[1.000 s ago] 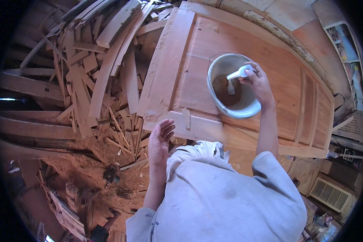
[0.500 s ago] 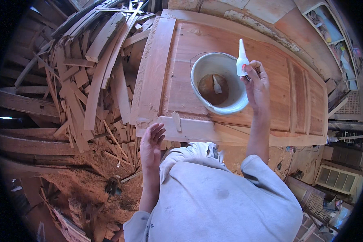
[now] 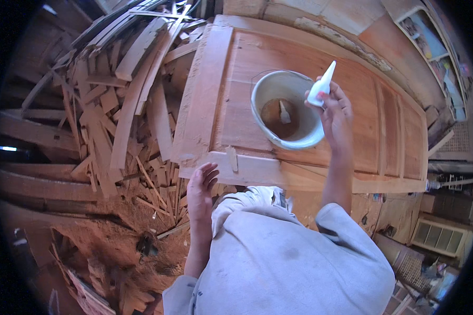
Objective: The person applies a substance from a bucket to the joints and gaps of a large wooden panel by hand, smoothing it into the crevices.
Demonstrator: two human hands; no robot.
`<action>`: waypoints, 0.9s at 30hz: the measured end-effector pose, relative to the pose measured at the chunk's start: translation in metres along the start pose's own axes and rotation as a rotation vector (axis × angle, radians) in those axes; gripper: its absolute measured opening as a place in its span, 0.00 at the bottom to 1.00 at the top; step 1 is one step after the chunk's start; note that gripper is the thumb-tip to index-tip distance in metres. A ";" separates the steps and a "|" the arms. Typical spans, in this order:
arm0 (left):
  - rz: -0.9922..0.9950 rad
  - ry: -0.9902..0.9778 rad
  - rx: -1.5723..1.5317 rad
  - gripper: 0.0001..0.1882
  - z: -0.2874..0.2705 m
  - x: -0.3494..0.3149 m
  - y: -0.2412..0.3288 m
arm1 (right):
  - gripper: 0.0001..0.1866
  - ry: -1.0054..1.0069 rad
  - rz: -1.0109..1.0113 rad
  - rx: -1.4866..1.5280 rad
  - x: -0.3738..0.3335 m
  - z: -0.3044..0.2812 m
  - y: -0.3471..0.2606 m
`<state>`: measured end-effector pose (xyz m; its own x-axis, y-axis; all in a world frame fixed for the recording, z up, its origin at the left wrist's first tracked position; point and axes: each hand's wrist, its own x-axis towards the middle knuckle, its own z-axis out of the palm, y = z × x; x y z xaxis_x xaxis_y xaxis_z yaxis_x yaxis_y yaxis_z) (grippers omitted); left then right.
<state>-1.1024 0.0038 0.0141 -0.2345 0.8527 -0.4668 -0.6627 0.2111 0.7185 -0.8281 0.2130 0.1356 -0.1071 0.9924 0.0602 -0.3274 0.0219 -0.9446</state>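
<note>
Over the right rim of a white bucket [image 3: 314, 137], my right hand [image 3: 337, 113] grips a small white glue bottle [image 3: 322, 86] with a long tapered nozzle. Its nozzle points up and leans to the right. A second white nozzle bottle [image 3: 284, 113] lies inside the bucket on brown, dusty-looking contents. The bucket stands on a large panelled wooden door [image 3: 347, 131] lying flat. Near the door's front left edge, my left hand [image 3: 200, 189] is raised with nothing in it, its fingers loosely bent and apart.
A thin wood offcut [image 3: 232, 159] lies on the door's near edge. To the left rises a heap of wood scraps [image 3: 126, 105], with sawdust [image 3: 115, 236] spread below it. An open-fronted shelf [image 3: 441, 58] holding assorted items stands at the far right.
The glue bottle in my right hand has tipped, so its nozzle now leans right instead of standing nearly upright. My left hand has shifted only slightly.
</note>
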 end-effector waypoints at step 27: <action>0.376 0.136 -0.058 0.16 -0.022 -0.010 -0.026 | 0.20 -0.833 0.733 -0.240 -0.143 0.131 0.171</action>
<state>-1.0986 -0.0209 -0.0118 -0.5574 0.7937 -0.2437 -0.5512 -0.1343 0.8235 -0.9916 0.0591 0.0075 -0.8193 0.3888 -0.4215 0.2500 -0.4193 -0.8727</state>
